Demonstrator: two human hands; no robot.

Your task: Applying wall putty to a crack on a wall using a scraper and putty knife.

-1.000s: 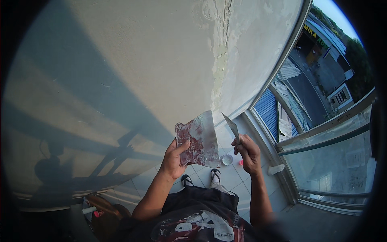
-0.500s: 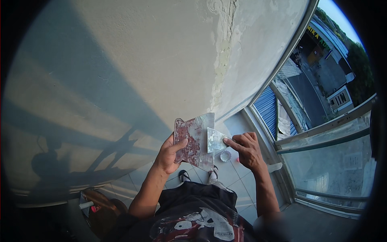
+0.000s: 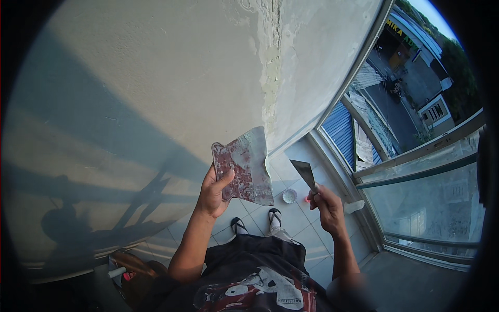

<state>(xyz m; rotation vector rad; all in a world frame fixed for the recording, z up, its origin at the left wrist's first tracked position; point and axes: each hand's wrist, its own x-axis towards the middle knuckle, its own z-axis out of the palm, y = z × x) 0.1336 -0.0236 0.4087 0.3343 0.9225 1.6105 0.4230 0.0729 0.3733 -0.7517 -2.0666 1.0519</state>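
My left hand (image 3: 213, 193) grips a thin, bent reddish-brown sheet (image 3: 250, 165) by its left edge, thumb on top. Pale greenish-grey putty is smeared over its face and along its far edge. In my right hand (image 3: 329, 209) is a putty knife (image 3: 304, 172), held by its handle with the blade tilted up and to the left, apart from the sheet. Part of the handle is hidden by my fingers. Ahead, a rough patched strip (image 3: 271, 78) of filler runs up the wall (image 3: 182, 88); neither tool touches it.
To the right, a window frame (image 3: 338, 166) with glass panes (image 3: 426, 218) opens above a street. A small round dish (image 3: 289, 195) and a pink thing (image 3: 307, 199) sit on the tiled floor (image 3: 249, 205) near my feet. Brown furniture (image 3: 136, 265) stands at lower left.
The putty knife has come away from the sheet, moving right, and its blade has turned edge-on and upward. The sheet has shifted slightly up and left, tilting a little.
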